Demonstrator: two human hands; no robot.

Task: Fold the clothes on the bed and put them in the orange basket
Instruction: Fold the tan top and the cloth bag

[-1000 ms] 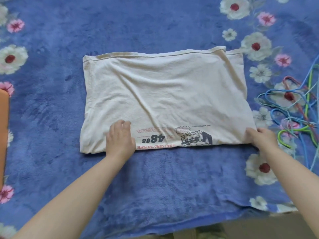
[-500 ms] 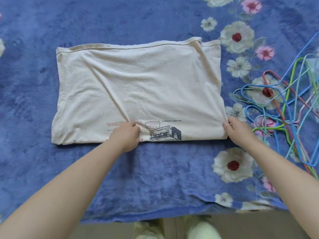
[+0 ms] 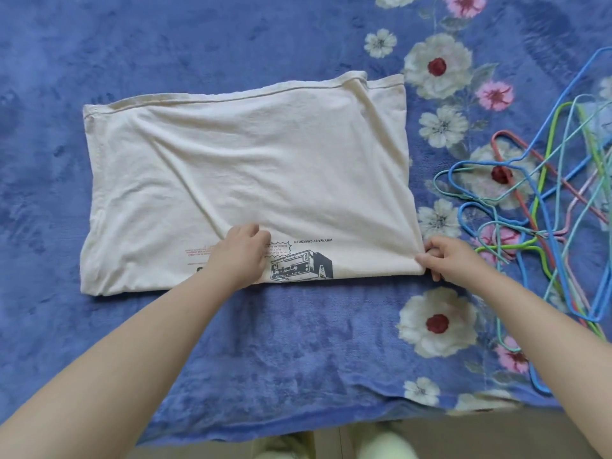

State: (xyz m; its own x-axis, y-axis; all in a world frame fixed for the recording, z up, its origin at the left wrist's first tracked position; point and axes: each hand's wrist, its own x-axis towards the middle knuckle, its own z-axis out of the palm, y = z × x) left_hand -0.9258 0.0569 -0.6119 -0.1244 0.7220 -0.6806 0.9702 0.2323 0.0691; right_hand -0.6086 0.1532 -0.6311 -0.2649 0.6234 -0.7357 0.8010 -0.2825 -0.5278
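I see the cream T-shirt (image 3: 245,180) lying flat on the blue flowered blanket (image 3: 165,44), already folded into a wide rectangle. My left hand (image 3: 239,256) has its fingers curled into the cloth at the near edge, beside the printed cassette player (image 3: 301,266); I think it marks the line for the next fold. My right hand (image 3: 447,258) pinches the near right corner, ready to lift that side over. The coloured hangers (image 3: 543,207) lie apart on the right, out of the way. The orange basket is not in view.
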